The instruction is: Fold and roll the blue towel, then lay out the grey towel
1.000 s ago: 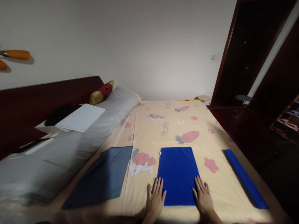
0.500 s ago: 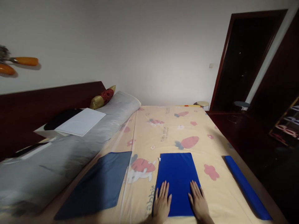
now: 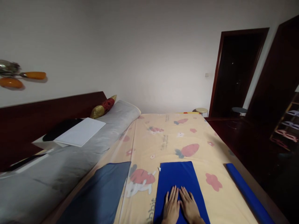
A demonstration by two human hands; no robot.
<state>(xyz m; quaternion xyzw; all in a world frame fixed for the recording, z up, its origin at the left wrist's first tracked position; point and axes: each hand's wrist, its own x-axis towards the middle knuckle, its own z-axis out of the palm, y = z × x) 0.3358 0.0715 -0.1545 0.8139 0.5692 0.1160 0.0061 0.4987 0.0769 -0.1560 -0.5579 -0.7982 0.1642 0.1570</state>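
Note:
A blue cloth (image 3: 176, 174), folded into a flat rectangle with a small white tag at its far left corner, lies on the bed. Both palms rest on it near its close end. My left hand (image 3: 171, 205) is flat with fingers stretched forward. Beside it, my right hand (image 3: 189, 205) also lies flat, its fingertips angled in toward the left one. The hands nearly touch at the middle of the cloth. To the left lies a grey-blue cloth (image 3: 100, 189), spread flat. A narrow blue roll or folded strip (image 3: 247, 193) lies along the right side of the bed.
The bed has a cream sheet (image 3: 149, 149) printed with carrots and rabbits. Along the dark headboard (image 3: 58, 105) lie a grey pillow or bedding (image 3: 77, 161), a white flat board (image 3: 80, 132) and a red-gold cushion (image 3: 104, 107). Stools (image 3: 201, 110) and a shoe rack (image 3: 286, 124) stand beyond.
Both hands have slid inward from the cloth's side edges to its middle, now close together. The camera view has tilted up slightly, so the bed sits lower in the picture.

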